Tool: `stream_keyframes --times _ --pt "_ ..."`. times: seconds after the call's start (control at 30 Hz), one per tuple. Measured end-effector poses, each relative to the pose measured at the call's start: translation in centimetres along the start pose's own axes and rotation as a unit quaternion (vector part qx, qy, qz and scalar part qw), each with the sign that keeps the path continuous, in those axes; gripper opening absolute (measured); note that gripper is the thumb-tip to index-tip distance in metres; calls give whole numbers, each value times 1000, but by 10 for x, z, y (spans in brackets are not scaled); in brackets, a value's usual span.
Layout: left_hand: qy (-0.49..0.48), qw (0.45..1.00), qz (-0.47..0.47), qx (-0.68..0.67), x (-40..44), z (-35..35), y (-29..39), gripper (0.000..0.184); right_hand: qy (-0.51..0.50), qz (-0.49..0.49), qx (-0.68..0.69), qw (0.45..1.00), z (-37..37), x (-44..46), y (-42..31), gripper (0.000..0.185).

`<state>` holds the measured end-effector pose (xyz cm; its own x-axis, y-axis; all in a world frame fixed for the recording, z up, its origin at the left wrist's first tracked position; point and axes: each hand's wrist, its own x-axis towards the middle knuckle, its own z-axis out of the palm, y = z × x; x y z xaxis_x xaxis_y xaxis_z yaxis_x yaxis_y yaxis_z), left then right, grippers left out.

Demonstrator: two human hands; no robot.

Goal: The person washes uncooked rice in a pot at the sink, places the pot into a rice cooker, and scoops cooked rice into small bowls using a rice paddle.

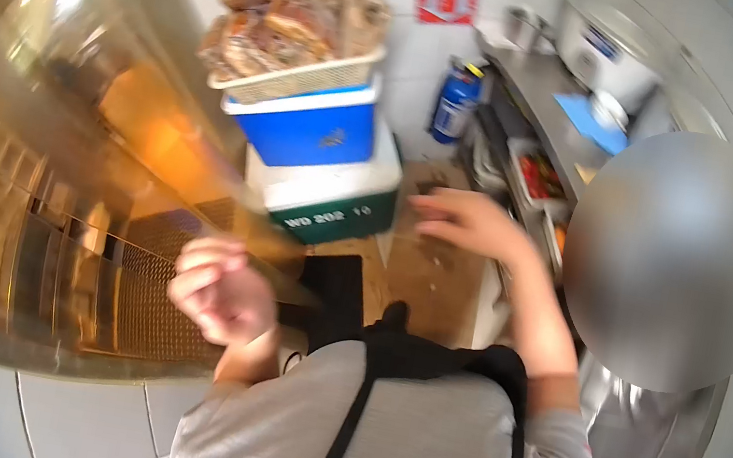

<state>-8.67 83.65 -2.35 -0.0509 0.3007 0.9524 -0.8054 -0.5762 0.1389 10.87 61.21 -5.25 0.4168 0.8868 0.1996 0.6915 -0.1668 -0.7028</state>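
Observation:
My left hand (pixel 224 294) is raised with its fingers loosely bent and nothing visible in them. It is nearest to a glass-sided cabinet (pixel 43 172) lit with a warm light; whether it touches the cabinet I cannot tell. My right hand (pixel 471 222) reaches forward over the floor, fingers stretched out and empty. Ahead, between the hands, a green cooler box (pixel 339 220) with a white lid stands on the floor. A blue cooler box (pixel 310 133) sits on top of it, bearing a cream plastic basket (pixel 304 81) heaped with large browned pieces, perhaps bread or meat.
To the right runs a steel shelf (pixel 548 89) with a large white pot-like appliance (pixel 606 51) and a blue cloth (pixel 589 121). Food trays (pixel 538 174) lie below. A large round metal dome (pixel 674 264) bulges close at right. A blue fire extinguisher (pixel 455 102) hangs by the wall.

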Motion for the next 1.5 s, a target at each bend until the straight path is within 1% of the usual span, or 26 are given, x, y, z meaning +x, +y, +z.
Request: stream_keyframes --times 0.03,0.1,0.13,0.17,0.2,0.3,0.4,0.47,0.57,0.6,0.67,0.7,0.77,0.8,0.83,0.87,0.9,0.93,1.0,1.13,1.2,1.23,1.3,1.33,1.43,1.5 --pt "0 1000 -6 4 3 21 -24 39 25 40 18 999 -35 1 14 41" --pt "-2 994 -88 -57 8 63 -66 37 93 100 34 990 -92 2 49 36" --pt "-35 986 -114 -117 14 82 -89 36 127 179 54 974 -117 1 69 36" --pt "-49 980 -119 -150 8 100 -117 38 158 171 51 971 -142 2 77 38" --pt "-97 975 -121 -157 7 118 -139 39 174 199 -62 962 -168 -2 91 39" --pt "-220 952 -109 -182 7 183 -197 39 282 246 -126 919 -231 -38 150 36" --pt "-266 940 -61 -203 -1 242 -244 25 326 305 -347 825 -282 -72 233 38" --pt "-282 934 -72 -206 -18 273 -266 22 336 321 -515 721 -305 -87 286 41" --pt "-302 930 -70 -199 -14 316 -307 18 294 356 -588 664 -335 -80 353 47" --pt "-294 932 -73 -199 -16 330 -318 17 282 392 -601 637 -341 -77 372 47" --pt "-296 933 -96 -182 -17 351 -342 14 206 517 -545 627 -347 -55 381 45" --pt "-302 930 -138 -156 -19 361 -357 12 174 588 -510 603 -355 -54 384 44" --pt "-283 931 -216 -74 -21 387 -393 8 208 532 -503 648 -361 -81 432 35" --pt "-285 901 -324 -56 -25 399 -411 8 223 495 -487 684 -360 -87 437 28" --pt "-247 888 -384 -54 -35 414 -442 9 246 487 -469 695 -358 -75 422 23" --pt "-217 873 -432 -65 -39 428 -472 10 232 523 -446 688 -360 -72 424 20" --pt "-186 839 -498 -121 -40 443 -498 12 257 523 -424 693 -357 -72 424 18" --pt "-224 838 -492 -72 -45 457 -528 14 248 552 -377 702 -358 -67 422 23" --pt "-285 841 -460 -13 -61 492 -592 19 241 625 -303 678 -360 -33 389 43" --pt "-357 841 -407 5 -121 572 -701 34 297 625 -317 649 -353 -33 420 42" --pt "-402 790 -461 -35 -120 606 -717 38 328 603 -350 638 -344 -50 441 41" --pt "-432 755 -490 -53 -126 619 -718 40 316 595 -381 634 -347 -31 420 20" --pt "-439 739 -500 -105 -134 644 -721 38 322 623 -368 610 -351 -19 412 14" --pt "-437 734 -505 -123 -134 655 -724 37 340 625 -363 601 -351 -20 414 14" --pt "-508 724 -441 -154 -124 684 -723 41 378 618 -354 591 -348 -24 423 14" --pt "-536 684 -446 -213 -120 698 -727 46 397 616 -355 580 -344 -31 431 16"
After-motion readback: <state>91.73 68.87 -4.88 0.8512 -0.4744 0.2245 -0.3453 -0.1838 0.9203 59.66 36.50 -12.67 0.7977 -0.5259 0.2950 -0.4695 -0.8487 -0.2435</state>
